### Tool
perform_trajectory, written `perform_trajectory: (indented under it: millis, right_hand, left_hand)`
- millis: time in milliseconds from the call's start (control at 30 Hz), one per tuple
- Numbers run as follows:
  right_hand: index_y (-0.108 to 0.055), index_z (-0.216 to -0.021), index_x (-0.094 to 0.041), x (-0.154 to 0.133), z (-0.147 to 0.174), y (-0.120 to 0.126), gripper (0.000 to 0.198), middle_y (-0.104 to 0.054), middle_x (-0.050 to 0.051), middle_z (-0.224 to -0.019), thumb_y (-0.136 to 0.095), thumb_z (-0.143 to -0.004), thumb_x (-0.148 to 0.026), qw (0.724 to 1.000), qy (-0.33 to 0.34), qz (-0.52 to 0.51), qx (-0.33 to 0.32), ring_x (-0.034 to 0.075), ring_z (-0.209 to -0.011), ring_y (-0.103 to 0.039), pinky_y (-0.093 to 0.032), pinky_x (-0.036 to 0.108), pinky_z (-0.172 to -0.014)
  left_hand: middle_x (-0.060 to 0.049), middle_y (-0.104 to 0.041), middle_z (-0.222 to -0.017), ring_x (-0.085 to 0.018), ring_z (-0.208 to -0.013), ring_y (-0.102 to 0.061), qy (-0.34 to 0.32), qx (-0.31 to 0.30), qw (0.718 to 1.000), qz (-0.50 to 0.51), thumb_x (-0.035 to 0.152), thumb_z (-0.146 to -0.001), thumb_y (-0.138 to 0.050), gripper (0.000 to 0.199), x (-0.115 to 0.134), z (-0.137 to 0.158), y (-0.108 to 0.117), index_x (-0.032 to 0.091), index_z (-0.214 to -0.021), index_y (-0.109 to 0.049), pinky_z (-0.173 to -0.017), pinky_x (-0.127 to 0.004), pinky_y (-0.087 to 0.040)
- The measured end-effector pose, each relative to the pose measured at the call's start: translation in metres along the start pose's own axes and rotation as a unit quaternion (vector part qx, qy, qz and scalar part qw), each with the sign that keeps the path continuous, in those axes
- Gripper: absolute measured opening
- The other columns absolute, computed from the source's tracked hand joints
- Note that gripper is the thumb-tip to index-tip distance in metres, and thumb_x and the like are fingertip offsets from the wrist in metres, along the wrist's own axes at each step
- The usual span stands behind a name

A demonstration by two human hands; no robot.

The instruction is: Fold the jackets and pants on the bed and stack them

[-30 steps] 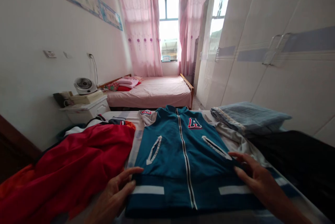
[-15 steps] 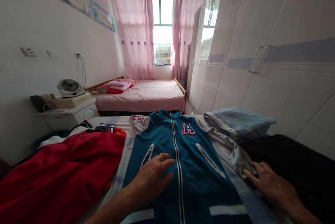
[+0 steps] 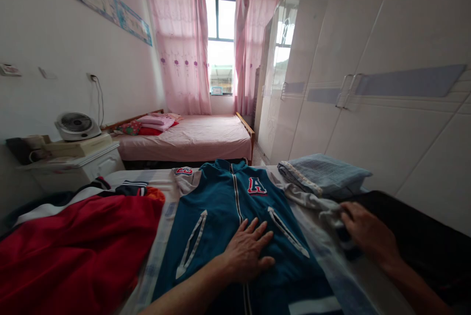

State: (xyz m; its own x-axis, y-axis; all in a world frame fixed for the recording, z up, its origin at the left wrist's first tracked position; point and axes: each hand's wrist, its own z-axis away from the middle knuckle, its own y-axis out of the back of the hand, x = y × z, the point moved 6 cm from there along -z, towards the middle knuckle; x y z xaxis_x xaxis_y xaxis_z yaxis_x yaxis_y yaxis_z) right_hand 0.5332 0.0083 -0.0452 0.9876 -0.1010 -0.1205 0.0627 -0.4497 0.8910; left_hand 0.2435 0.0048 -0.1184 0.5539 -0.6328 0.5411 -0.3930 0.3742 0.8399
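A teal zip-up jacket (image 3: 217, 207) with a red-and-white letter A patch lies front up, its collar pointing away from me. My left hand (image 3: 248, 251) rests flat on its front over the zipper, fingers spread. On the right, my right hand (image 3: 370, 231) has its fingers closed on the jacket's grey sleeve (image 3: 307, 198) near the dark striped cuff. The other sleeve (image 3: 189, 182), with a red-and-white patch, shows only in part near the left shoulder.
Red clothing (image 3: 81, 236) lies to the left. A folded light-blue cloth (image 3: 327, 172) and black fabric (image 3: 415, 236) are at the right. Beyond stand a pink-sheeted bed (image 3: 198, 133), a small fan (image 3: 77, 125) on a cabinet, and a white wardrobe (image 3: 331, 123).
My left hand has moved right and come down flat on the jacket's middle. My right hand has closed on the sleeve and shifted it slightly. The view has turned a little to the right.
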Motion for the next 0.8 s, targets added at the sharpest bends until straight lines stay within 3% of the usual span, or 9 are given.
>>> perform_trajectory:
  millis: [100,200,333,400,467,500,600,667,800]
  right_hand:
    - [-0.057,-0.102,-0.020,-0.044,-0.021,0.065,0.029,-0.060,0.013,-0.103,-0.034,-0.091,-0.033,0.977,0.061,-0.063,0.193,0.029,-0.095,-0.058,-0.046,0.042,-0.077]
    - [-0.057,-0.099,-0.021,-0.119,-0.007,0.101,0.017,-0.060,0.008,-0.101,-0.042,-0.091,-0.026,0.925,0.208,-0.166,0.272,0.022,-0.095,-0.058,-0.047,0.036,-0.082]
    - [-0.054,-0.116,-0.023,-0.208,0.043,0.074,0.029,-0.057,0.006,-0.119,-0.044,-0.091,-0.014,0.872,0.417,-0.224,0.124,0.018,-0.105,-0.054,-0.043,0.033,-0.091]
    - [-0.055,-0.115,-0.023,-0.220,0.056,0.044,0.030,-0.057,0.005,-0.119,-0.044,-0.090,-0.013,0.878,0.416,-0.236,0.028,0.017,-0.104,-0.054,-0.042,0.034,-0.092]
    - [-0.059,-0.106,-0.023,-0.212,0.053,0.010,0.025,-0.060,0.004,-0.111,-0.044,-0.088,-0.012,0.900,0.354,-0.247,-0.067,0.017,-0.098,-0.056,-0.043,0.033,-0.089]
    - [-0.060,-0.102,-0.022,-0.204,0.049,-0.007,0.023,-0.061,0.004,-0.107,-0.044,-0.088,-0.013,0.908,0.319,-0.247,-0.113,0.016,-0.095,-0.057,-0.043,0.031,-0.087]
    - [-0.062,-0.100,-0.020,-0.185,0.032,-0.043,0.024,-0.061,0.005,-0.104,-0.044,-0.086,-0.014,0.924,0.250,-0.209,-0.199,0.017,-0.092,-0.058,-0.044,0.029,-0.085]
    - [-0.063,-0.100,-0.017,-0.180,0.023,-0.056,0.024,-0.061,0.008,-0.107,-0.046,-0.084,-0.014,0.933,0.241,-0.168,-0.209,0.019,-0.098,-0.056,-0.042,0.030,-0.089]
    - [-0.063,-0.102,-0.015,-0.192,0.017,-0.069,0.025,-0.060,0.011,-0.112,-0.047,-0.083,-0.019,0.932,0.270,-0.133,-0.201,0.022,-0.106,-0.053,-0.040,0.034,-0.093]
  left_hand:
    - [-0.008,-0.047,-0.139,-0.028,-0.133,-0.036,0.021,0.065,0.983,0.171,0.055,-0.089,-0.036,0.052,-0.005,0.001,0.018,0.022,-0.123,-0.059,-0.113,-0.046,-0.016]
    - [-0.011,-0.060,-0.122,-0.028,-0.115,-0.054,0.112,0.157,0.873,0.449,0.059,-0.089,-0.032,0.058,-0.020,0.010,0.037,0.016,-0.114,-0.063,-0.100,-0.042,-0.038]
    - [-0.012,-0.067,-0.103,-0.027,-0.099,-0.062,0.182,0.151,0.668,0.706,0.063,-0.085,-0.039,0.060,-0.034,0.036,0.040,0.013,-0.112,-0.059,-0.083,-0.039,-0.049]
    - [-0.012,-0.069,-0.093,-0.026,-0.091,-0.064,0.203,0.132,0.629,0.739,0.062,-0.083,-0.044,0.061,-0.039,0.052,0.040,0.010,-0.110,-0.059,-0.080,-0.036,-0.049]
    - [-0.014,-0.068,-0.098,-0.027,-0.092,-0.065,0.248,0.110,0.644,0.715,0.064,-0.080,-0.046,0.067,-0.045,0.070,0.040,0.009,-0.118,-0.054,-0.081,-0.037,-0.049]
    - [-0.016,-0.066,-0.106,-0.029,-0.096,-0.063,0.279,0.111,0.674,0.675,0.063,-0.078,-0.050,0.071,-0.049,0.078,0.041,0.010,-0.125,-0.049,-0.082,-0.040,-0.049]
    - [-0.020,-0.047,-0.135,-0.033,-0.119,-0.050,0.326,0.196,0.828,0.412,0.053,-0.072,-0.061,0.087,-0.055,0.095,0.060,0.013,-0.142,-0.026,-0.094,-0.046,-0.043]
    - [-0.016,-0.033,-0.147,-0.031,-0.133,-0.034,0.280,0.251,0.910,0.175,0.045,-0.073,-0.062,0.085,-0.041,0.096,0.076,0.016,-0.143,-0.026,-0.106,-0.047,-0.030]
    - [-0.016,-0.033,-0.147,-0.036,-0.135,-0.028,0.218,0.132,0.964,-0.072,0.037,-0.059,-0.073,0.086,-0.013,0.078,0.060,0.017,-0.136,-0.043,-0.109,-0.051,-0.024]
